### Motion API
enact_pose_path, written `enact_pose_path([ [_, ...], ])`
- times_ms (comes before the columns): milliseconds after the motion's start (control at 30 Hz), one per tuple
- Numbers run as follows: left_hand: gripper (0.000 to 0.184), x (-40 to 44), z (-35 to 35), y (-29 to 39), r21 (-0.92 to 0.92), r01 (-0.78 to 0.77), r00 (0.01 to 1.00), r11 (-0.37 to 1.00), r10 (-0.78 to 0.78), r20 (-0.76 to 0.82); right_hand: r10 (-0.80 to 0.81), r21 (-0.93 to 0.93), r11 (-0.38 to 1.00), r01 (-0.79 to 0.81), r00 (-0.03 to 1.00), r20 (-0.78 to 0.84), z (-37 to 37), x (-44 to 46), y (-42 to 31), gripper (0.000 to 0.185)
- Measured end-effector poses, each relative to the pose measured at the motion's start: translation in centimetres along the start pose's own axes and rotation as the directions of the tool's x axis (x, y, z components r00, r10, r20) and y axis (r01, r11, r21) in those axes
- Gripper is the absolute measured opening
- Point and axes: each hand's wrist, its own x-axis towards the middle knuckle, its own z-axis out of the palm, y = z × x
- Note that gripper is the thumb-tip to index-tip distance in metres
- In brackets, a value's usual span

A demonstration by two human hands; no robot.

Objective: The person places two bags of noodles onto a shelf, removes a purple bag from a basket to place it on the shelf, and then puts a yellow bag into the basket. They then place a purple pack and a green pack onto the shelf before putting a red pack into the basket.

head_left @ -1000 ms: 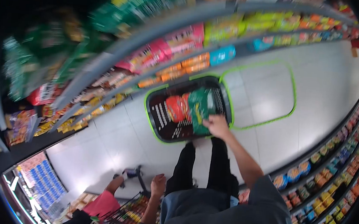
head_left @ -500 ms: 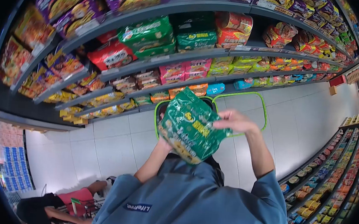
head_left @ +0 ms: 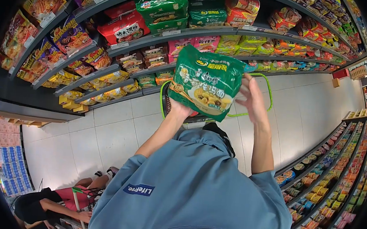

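A large green noodle pack point(head_left: 207, 82) is held up over the basket, its printed front facing up. My left hand point(head_left: 180, 108) grips the pack's lower left edge from underneath, with most of its fingers hidden behind it. My right hand point(head_left: 252, 98) is raised beside the pack's right edge, fingers spread. Whether a fingertip touches the wrapper is hard to tell. Below the pack stands a black basket with a green rim point(head_left: 164, 99), mostly covered by it. The basket's green handle point(head_left: 271, 93) lies out to the right.
Shelves of noodle packs point(head_left: 161, 9) curve across the front and left. Another shelf unit point(head_left: 316, 185) runs along the right. At the lower left, a person in dark and pink clothes point(head_left: 34, 206) is beside a cart point(head_left: 71, 224). Pale floor tiles point(head_left: 104, 130) lie between.
The green pack has come out of the basket, then risen and turned upright towards the shelf. My left hand has taken hold of it; my right hand has let go and opened beside it.
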Motion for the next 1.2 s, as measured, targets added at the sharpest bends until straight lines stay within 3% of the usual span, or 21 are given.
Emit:
enact_pose_path([
  [33,0.058,-0.1,0.7,-0.1,-0.029,0.013,1.000,0.999,-0.012,0.011,0.037,0.075,0.996,-0.043,0.996,0.082,0.1,-0.6,1.0,0.079],
  [133,0.059,1.3,1.4,-0.3,-0.051,0.033,0.998,0.998,-0.031,0.050,0.111,0.153,0.979,-0.131,0.985,0.130,2.0,-2.3,2.0,0.079],
  [233,0.062,2.3,2.2,-0.6,-0.025,0.018,0.996,1.000,-0.016,0.085,0.093,0.239,0.964,-0.121,0.988,0.122,2.6,-1.6,1.6,0.071],
  [267,0.062,2.5,2.5,-0.5,-0.020,0.016,0.996,1.000,-0.015,0.092,0.085,0.240,0.964,-0.113,0.989,0.124,2.4,-0.8,1.7,0.071],
  [333,0.058,2.6,3.1,0.1,-0.032,0.134,0.984,0.990,-0.129,0.125,-0.084,0.297,0.952,0.076,0.996,0.014,2.0,1.0,2.7,0.055],
  [367,0.058,3.1,2.8,0.9,0.024,0.226,0.969,0.974,-0.227,0.102,-0.062,0.401,0.914,0.052,0.998,0.013,1.3,1.8,2.7,0.053],
  [400,0.058,3.6,3.3,1.5,0.030,0.221,0.970,0.975,-0.223,0.100,-0.064,0.407,0.912,0.052,0.998,0.017,0.8,2.6,2.7,0.053],
  [467,0.058,4.8,4.8,2.2,0.420,0.257,0.965,0.870,-0.255,-0.062,-0.058,0.364,0.928,0.076,0.996,-0.062,-0.4,4.2,2.5,0.050],
  [500,0.063,4.2,7.2,1.8,0.686,0.099,0.995,0.721,-0.085,-0.054,-0.059,0.350,0.934,0.073,0.997,-0.052,-1.1,5.2,2.7,0.047],
  [533,0.063,4.6,8.4,2.0,0.688,0.097,0.995,0.719,-0.082,-0.056,-0.058,0.354,0.933,0.072,0.997,-0.049,-1.4,6.2,2.6,0.047],
  [600,0.070,5.9,9.7,3.3,0.733,0.219,0.965,0.644,-0.253,-0.066,-0.018,0.310,0.950,0.041,0.997,-0.077,-1.6,8.1,2.4,0.048],
  [633,0.080,6.8,9.9,3.8,0.735,0.222,0.964,0.640,-0.259,-0.065,0.009,0.328,0.945,0.013,0.998,-0.065,-1.6,8.9,1.7,0.048],
  [667,0.080,7.5,10.2,3.6,0.735,0.215,0.966,0.643,-0.250,-0.064,0.007,0.327,0.945,0.011,0.998,-0.056,-1.9,10.2,1.3,0.048],
  [733,0.083,8.7,11.5,3.0,0.954,0.115,0.993,0.277,0.004,-0.121,-0.069,0.242,0.967,0.073,0.997,-0.025,-2.2,13.1,0.4,0.048],
  [767,0.087,9.6,12.5,3.1,0.981,0.134,0.990,0.137,0.035,-0.140,-0.079,0.220,0.972,0.081,0.997,-0.017,-2.3,14.6,-0.4,0.049],
  [900,0.074,13.8,15.1,4.1,0.989,0.135,0.981,0.060,0.135,-0.142,-0.148,0.078,0.987,0.142,0.986,0.075,-3.1,21.5,-3.8,0.054],
  [1033,0.070,18.6,17.2,5.0,0.982,0.095,0.972,0.164,0.199,-0.127,-0.248,-0.028,0.966,0.258,0.947,0.205,-2.9,27.1,-7.9,0.051],
  [1200,0.072,22.2,19.3,5.3,0.984,0.077,0.944,0.162,0.307,-0.124,-0.294,-0.101,0.933,0.344,0.895,0.336,-3.2,32.9,-10.0,0.045],
])
